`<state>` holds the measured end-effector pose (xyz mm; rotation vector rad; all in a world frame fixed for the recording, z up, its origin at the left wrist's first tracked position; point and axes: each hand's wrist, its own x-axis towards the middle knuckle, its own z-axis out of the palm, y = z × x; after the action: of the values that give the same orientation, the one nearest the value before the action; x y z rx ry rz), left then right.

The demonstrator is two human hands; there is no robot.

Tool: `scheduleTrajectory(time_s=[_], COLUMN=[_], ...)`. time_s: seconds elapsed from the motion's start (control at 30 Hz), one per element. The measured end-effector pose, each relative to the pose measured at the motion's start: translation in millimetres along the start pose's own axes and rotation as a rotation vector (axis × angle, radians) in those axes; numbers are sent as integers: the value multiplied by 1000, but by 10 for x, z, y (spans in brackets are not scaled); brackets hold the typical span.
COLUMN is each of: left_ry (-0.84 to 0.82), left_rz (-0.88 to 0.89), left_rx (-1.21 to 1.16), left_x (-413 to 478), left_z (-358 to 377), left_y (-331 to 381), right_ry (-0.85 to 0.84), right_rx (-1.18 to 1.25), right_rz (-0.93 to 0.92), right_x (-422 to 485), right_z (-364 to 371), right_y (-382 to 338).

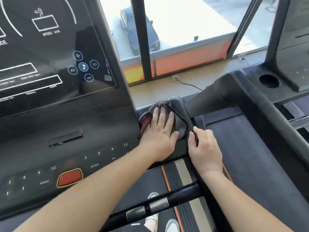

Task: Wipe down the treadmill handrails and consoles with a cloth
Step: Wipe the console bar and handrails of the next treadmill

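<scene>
A grey cloth (181,126) with a dark hem and a red patch lies on the right side tray of the treadmill console (66,118). My left hand (160,131) presses flat on the cloth with straight fingers. My right hand (204,148) grips the tray's right edge where the black handrail (210,190) starts, fingers curled round it. A black crossbar with silver pulse sensors (150,208) runs below my arms.
The glossy display panel (50,47) rises at the left, with a red stop button (70,177) below it. A second treadmill (250,97) with a cup holder (269,81) stands close at the right. A window (184,30) lies ahead.
</scene>
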<state>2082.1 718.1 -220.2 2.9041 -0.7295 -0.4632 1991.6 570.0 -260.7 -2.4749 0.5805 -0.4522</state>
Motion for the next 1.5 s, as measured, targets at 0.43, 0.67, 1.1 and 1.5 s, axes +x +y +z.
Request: scheduleTrajectory(time_s=[0.43, 0.67, 1.1, 1.5], left_ry=[-46, -59, -49, 67], left_rz=[38, 77, 118, 64], left_rx=[-131, -27, 61, 64], left_x=[-271, -550, -888, -1191], left_z=[28, 35, 133, 496], left_y=[126, 154, 184, 357], right_ry=[-7, -32, -64, -71], right_rx=[-24, -34, -7, 2], right_rz=[9, 21, 44, 58], right_x=[45, 82, 44, 31], right_z=[-9, -40, -58, -80], right_y=[-20, -67, -66, -80])
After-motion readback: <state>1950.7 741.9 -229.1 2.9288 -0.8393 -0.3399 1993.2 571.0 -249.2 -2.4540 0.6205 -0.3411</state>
